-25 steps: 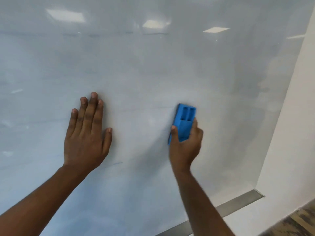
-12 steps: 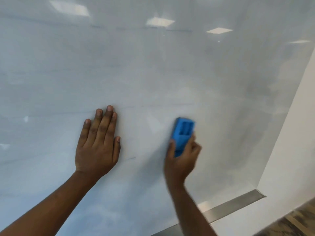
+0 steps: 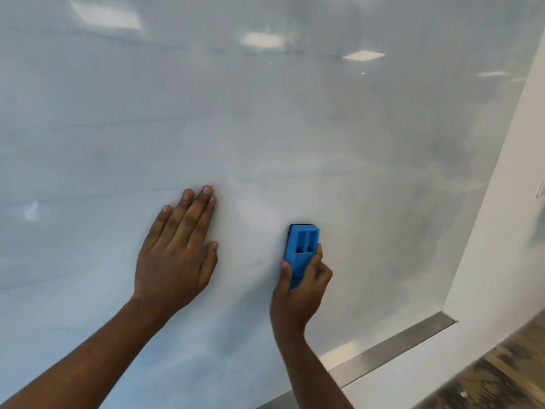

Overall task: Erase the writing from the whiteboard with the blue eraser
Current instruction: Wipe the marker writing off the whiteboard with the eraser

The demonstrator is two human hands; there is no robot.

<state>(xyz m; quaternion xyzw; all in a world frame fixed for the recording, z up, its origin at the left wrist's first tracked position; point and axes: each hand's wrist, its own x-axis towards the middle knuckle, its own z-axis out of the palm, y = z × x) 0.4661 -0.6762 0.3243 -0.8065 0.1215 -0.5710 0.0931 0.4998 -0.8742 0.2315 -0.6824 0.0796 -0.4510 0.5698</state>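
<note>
A large glossy whiteboard (image 3: 265,128) fills most of the view, with only faint smears and thin grey lines on it. My left hand (image 3: 177,252) lies flat against the board with its fingers straight and together. To its right, my right hand (image 3: 303,287) grips the lower half of the blue eraser (image 3: 300,246), thumb on its left side and fingers on its right. The eraser stands upright, its dark felt side against the board.
A metal strip (image 3: 392,346) runs along the board's bottom edge. A white wall (image 3: 501,246) borders the board on the right. Patterned floor (image 3: 495,376) shows at the lower right corner. Ceiling lights reflect in the upper board.
The view has shifted, so both hands sit lower and further right in frame. My right hand has slid the eraser down the board. My left hand stays flat on the board.
</note>
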